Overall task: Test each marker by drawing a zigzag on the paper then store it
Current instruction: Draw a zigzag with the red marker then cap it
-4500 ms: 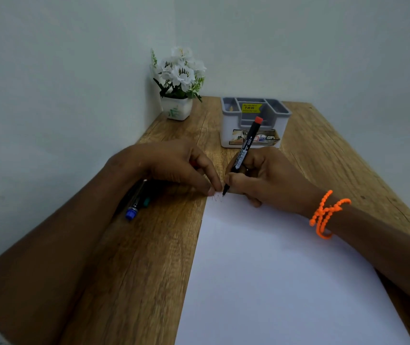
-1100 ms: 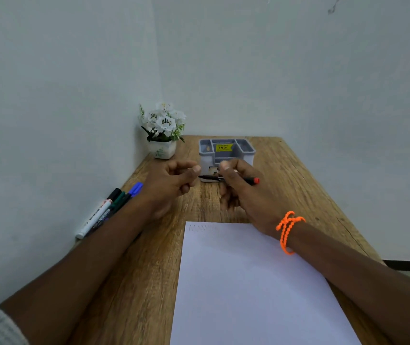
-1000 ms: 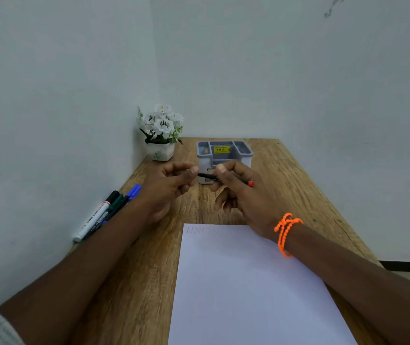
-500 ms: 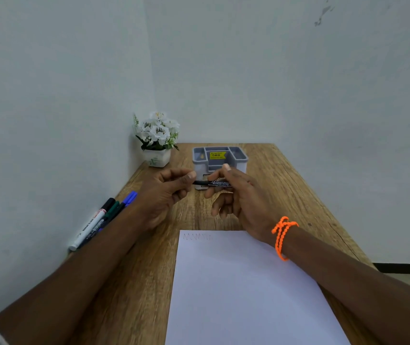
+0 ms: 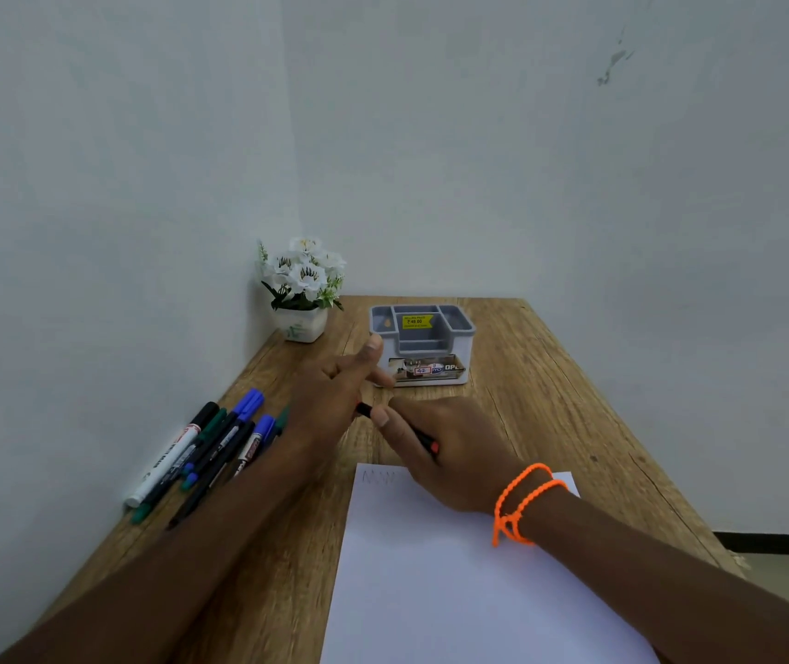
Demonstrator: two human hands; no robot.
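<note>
Right hand (image 5: 450,448) of ours grips the black marker with the red end (image 5: 423,440) just above the white paper sheet (image 5: 454,582) on the wooden table (image 5: 550,400). Our left hand (image 5: 335,400) is released, fingers stretched toward the grey plastic organiser (image 5: 459,349) beyond the paper, other markers (image 5: 205,452) lying left.
</note>
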